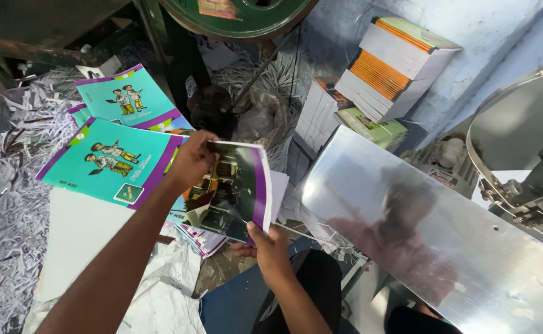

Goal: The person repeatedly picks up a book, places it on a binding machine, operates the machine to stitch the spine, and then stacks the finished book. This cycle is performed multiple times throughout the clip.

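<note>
Both hands hold one booklet cover (237,188), a glossy printed sheet with a purple edge, curled and tilted in the middle of the view. The left hand (191,162) is closed on the cover's upper left corner, fingers wrapped over the edge. The right hand (265,247) pinches the lower edge from below, thumb on the printed face and fingers behind.

The cover is held in the air above a loose pile of similar sheets (200,238). To the left of the left hand, teal booklets (107,164) with purple borders lie fanned on top of each other, with a further teal booklet (123,96) behind them. Shredded paper trimmings (5,210) cover the surface on the left. A blank white sheet (76,238) lies under the left forearm.

To the right, a polished metal plate (432,241) slopes across the view, next to a grey machine part (525,161). Stacks of bound books (389,68) lean against the blue wall (494,43) behind.
</note>
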